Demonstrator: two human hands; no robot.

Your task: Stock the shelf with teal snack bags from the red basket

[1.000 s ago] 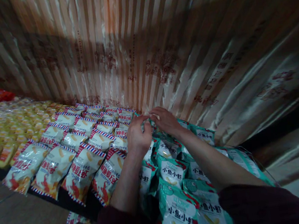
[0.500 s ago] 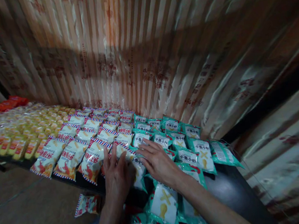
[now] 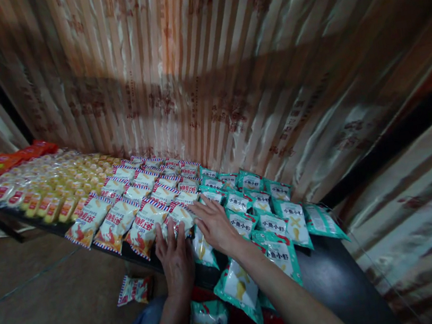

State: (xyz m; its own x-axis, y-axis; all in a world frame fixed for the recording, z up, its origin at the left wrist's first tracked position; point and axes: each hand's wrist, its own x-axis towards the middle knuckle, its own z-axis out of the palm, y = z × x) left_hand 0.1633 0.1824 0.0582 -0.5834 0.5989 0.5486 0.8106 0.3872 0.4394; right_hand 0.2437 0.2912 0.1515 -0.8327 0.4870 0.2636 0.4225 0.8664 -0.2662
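My left hand (image 3: 176, 261) lies with spread fingers against the lower edge of a white and red snack bag (image 3: 179, 215) in the front row. My right hand (image 3: 218, 229) is open too, palm down, its fingertips at that bag's right side and over a teal bag (image 3: 203, 249). Neither hand grips anything. Rows of striped-edge white and red snack bags (image 3: 145, 226) stretch to the left, and rows of teal snack bags (image 3: 272, 224) lie to the right. Part of the nearest teal bags is hidden under my right hand and forearm.
Several small yellow packs (image 3: 53, 203) and orange packs (image 3: 3, 162) fill the left end of the black table (image 3: 337, 279). One striped snack bag (image 3: 135, 289) is low beside my knee. Teal bags (image 3: 209, 319) sit in a red container below me. A plastic-covered wall (image 3: 188, 80) rises behind.
My right hand has moved a little left toward the striped bags, uncovering a teal bag. My left hand has slid down toward the front bag's lower edge. The view has shifted slightly.
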